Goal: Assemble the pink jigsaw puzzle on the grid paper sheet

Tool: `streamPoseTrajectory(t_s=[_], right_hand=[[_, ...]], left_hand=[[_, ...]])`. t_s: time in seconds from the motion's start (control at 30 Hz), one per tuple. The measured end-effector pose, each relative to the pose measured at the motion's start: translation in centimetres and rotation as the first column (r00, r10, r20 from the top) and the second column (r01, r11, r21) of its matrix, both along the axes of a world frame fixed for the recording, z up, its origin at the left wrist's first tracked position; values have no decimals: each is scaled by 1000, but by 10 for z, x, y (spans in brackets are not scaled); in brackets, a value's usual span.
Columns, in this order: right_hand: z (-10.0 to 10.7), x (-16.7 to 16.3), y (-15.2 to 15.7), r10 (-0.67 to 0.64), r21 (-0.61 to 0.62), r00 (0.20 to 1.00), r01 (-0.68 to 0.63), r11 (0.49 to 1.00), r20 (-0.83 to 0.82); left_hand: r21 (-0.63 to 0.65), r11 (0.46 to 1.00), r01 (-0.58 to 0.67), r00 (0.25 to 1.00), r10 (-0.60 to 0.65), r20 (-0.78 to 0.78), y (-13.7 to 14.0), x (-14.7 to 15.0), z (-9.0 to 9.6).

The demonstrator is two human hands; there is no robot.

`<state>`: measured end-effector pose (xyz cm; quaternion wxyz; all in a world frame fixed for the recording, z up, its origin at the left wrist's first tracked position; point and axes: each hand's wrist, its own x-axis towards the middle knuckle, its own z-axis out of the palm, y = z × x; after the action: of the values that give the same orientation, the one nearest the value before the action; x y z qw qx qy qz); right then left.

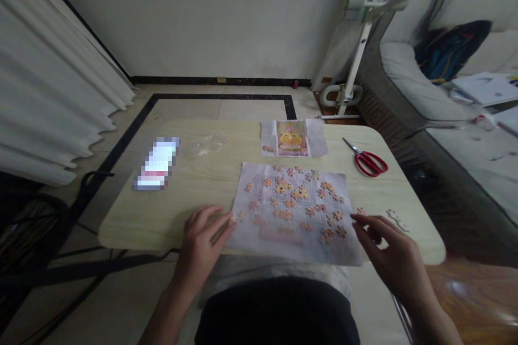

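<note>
A thin, creased paper sheet [299, 252] lies at the near side of the table, with many loose jigsaw pieces [299, 192] scattered over it, some joined in small clusters. My left hand [205, 232] pinches the sheet's left edge between thumb and forefinger, beside a few pale pieces. On the opposite side, my right hand [386, 245] has thumb and forefinger closed on the right edge. Just past its fingertips lies a single pink piece [361, 211]. Behind the sheet is a folded reference picture [292, 139] of a yellow cartoon figure.
Red-handled scissors [370, 161] lie at the table's right rear. A row of small dark bits [396, 220] sits near the right edge. On the left are a lit phone [157, 163] and a clear plastic wrapper [208, 144]. A sofa [429, 86] stands beyond the table [162, 221].
</note>
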<state>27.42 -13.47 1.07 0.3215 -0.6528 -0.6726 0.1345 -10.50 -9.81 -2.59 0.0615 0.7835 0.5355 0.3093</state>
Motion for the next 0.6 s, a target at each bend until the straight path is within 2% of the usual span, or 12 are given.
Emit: streamPoseTrajectory(t_s=[0.13, 0.3, 0.43, 0.6], right_hand=[[3, 8, -2, -36, 22, 999, 36, 999, -8], [8, 15, -8, -93, 4, 995, 93, 996, -35], [7, 22, -10, -125, 5, 991, 126, 992, -43], [3, 25, -9, -118, 2, 990, 118, 993, -75]], left_hand=[[15, 999, 30, 999, -30, -27, 7, 7, -2], [51, 996, 77, 993, -72, -97, 15, 3, -12], [31, 995, 93, 989, -89, -118, 21, -1, -18], [0, 991, 133, 987, -132, -89, 24, 0, -17]])
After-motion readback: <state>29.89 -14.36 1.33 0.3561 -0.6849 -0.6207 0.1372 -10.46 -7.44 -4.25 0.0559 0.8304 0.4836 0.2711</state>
